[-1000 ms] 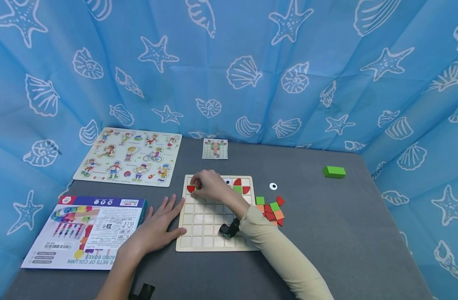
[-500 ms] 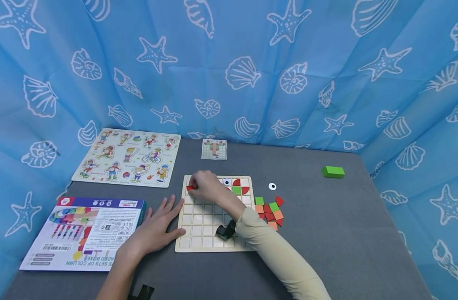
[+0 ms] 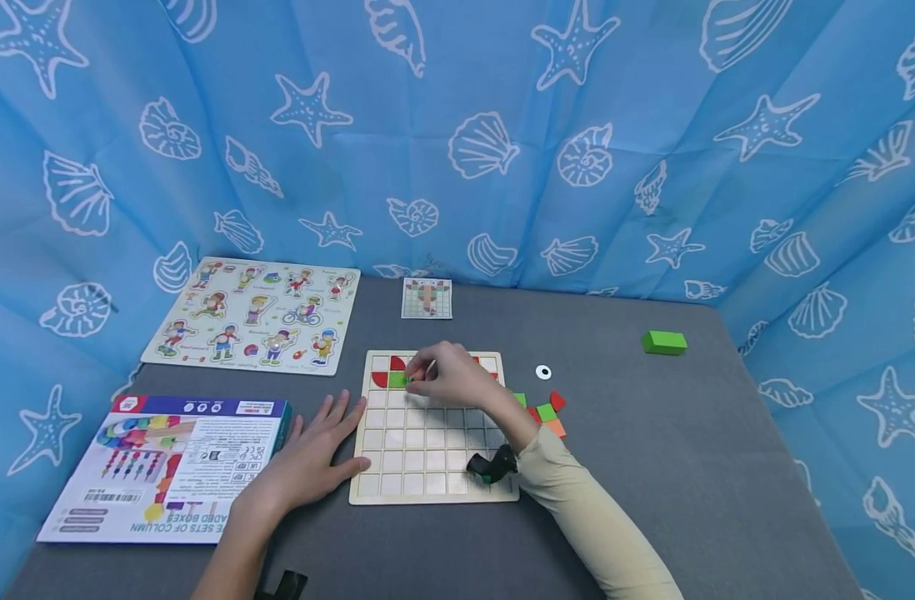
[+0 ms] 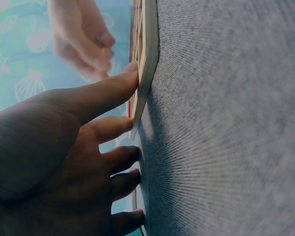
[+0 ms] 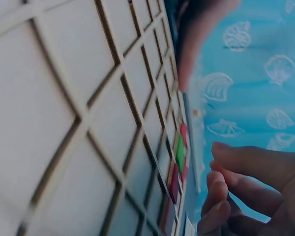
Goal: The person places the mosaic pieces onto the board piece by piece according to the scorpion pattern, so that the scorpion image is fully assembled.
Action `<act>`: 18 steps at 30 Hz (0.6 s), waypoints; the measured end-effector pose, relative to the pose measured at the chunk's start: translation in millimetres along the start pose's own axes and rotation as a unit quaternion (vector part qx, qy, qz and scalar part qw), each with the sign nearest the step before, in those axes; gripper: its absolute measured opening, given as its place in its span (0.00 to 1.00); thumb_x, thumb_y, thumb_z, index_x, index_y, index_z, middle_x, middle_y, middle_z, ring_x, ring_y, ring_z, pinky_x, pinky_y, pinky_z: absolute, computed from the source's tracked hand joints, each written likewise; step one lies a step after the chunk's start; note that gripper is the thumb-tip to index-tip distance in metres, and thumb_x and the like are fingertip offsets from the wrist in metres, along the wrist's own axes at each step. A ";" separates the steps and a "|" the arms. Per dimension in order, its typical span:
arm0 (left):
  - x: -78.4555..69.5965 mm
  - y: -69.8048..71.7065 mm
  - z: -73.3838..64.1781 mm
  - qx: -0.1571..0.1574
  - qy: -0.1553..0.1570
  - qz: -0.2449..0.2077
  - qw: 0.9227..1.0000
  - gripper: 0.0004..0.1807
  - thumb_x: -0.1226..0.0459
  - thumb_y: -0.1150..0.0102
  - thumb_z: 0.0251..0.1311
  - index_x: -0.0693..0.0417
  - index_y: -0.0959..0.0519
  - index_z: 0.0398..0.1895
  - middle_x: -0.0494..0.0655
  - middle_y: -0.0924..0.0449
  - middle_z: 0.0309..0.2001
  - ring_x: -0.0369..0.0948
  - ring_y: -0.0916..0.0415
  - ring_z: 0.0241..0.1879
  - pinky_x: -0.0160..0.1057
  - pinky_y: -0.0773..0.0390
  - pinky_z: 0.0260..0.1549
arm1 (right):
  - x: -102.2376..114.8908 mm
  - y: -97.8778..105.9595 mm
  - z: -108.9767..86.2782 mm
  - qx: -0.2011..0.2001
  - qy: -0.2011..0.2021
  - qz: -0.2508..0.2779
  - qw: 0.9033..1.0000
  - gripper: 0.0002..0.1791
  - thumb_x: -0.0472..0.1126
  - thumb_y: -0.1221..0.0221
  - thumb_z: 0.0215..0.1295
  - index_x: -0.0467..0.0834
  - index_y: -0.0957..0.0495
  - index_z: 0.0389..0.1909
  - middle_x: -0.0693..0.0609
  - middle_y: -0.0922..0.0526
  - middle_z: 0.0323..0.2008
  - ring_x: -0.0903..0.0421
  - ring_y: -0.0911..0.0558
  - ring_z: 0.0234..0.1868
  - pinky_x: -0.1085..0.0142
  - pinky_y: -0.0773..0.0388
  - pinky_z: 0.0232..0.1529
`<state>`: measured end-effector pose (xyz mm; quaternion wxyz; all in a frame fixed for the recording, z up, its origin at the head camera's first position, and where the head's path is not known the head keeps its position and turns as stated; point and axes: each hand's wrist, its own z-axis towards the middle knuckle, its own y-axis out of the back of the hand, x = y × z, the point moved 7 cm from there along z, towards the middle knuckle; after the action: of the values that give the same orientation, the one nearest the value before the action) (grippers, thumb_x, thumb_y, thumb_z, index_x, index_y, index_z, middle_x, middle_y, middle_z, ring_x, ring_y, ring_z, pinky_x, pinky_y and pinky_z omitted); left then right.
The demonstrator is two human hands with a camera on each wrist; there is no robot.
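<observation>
Centrally, a gridded wooden board (image 3: 393,437) is lying flat on the grey tabletop (image 3: 712,467). Along its left edge, the left hand (image 3: 318,454) is spreading its fingers apart, with the thumb tip touching the rim. This hand is filling the narrow channel between board and printed box (image 3: 165,467), its wrist overlapping the box's right side in the head view.

Over the upper rows, the right hand (image 3: 457,379) is hovering, apart from the board's surface in the right wrist view. Its grip is curling, thumb and forefinger close together; whether a small piece is hiding between them cannot be told. Just left of the fingertips, a green square (image 3: 397,379) is occupying the second row, with one red quarter-round (image 3: 379,379) adjoining at the left edge and another red piece (image 3: 397,363) above.

Beyond the right edge, loose tiles (image 3: 547,412) are clustering, partly behind the forearm. An eye disc (image 3: 543,372) is lying just above them. Farther right, a broad stretch of tabletop is separating this cluster from a green block (image 3: 663,342). Past the far edge, a narrower strip is lying between the board and a pattern card (image 3: 427,298).
</observation>
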<state>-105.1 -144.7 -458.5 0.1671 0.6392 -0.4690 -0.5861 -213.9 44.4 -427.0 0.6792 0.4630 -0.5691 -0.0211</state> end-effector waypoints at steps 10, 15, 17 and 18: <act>0.8 -0.8 0.1 0.006 0.008 -0.010 1.000 0.48 0.49 0.31 0.72 0.49 0.43 0.88 0.63 0.53 0.88 0.68 0.60 0.88 0.83 0.60 0.77 | -32.8 40.4 -56.7 -0.009 -0.037 -0.004 0.999 0.06 0.38 0.30 0.71 0.42 0.09 0.45 0.51 0.10 0.35 0.58 0.18 0.33 0.70 0.21 0.37; 1.5 -1.4 0.3 0.009 0.008 -0.015 1.000 0.48 0.49 0.32 0.73 0.49 0.44 0.89 0.63 0.53 0.88 0.67 0.61 0.88 0.83 0.60 0.77 | -56.1 57.2 -84.5 -0.027 -0.056 -0.034 0.997 0.06 0.36 0.31 0.72 0.39 0.09 0.45 0.50 0.09 0.37 0.60 0.16 0.35 0.69 0.18 0.39; 1.8 -1.4 0.3 0.009 0.007 -0.015 1.000 0.48 0.48 0.32 0.73 0.49 0.44 0.89 0.63 0.54 0.89 0.67 0.61 0.88 0.83 0.60 0.77 | -64.1 61.4 -92.6 -0.038 -0.068 -0.052 0.996 0.06 0.34 0.31 0.71 0.38 0.10 0.45 0.48 0.08 0.38 0.60 0.15 0.37 0.68 0.18 0.40; 1.8 -1.4 0.4 0.009 0.007 -0.014 1.000 0.48 0.48 0.32 0.73 0.49 0.44 0.89 0.63 0.54 0.89 0.67 0.61 0.88 0.83 0.60 0.77 | -67.6 63.0 -96.0 -0.043 -0.074 -0.065 0.994 0.06 0.34 0.31 0.70 0.38 0.10 0.45 0.48 0.08 0.39 0.60 0.15 0.37 0.68 0.18 0.41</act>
<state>-105.0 -145.3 -460.7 0.1564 0.6514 -0.4639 -0.5797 -193.0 176.0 -429.5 0.6518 0.4666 -0.5849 -0.1237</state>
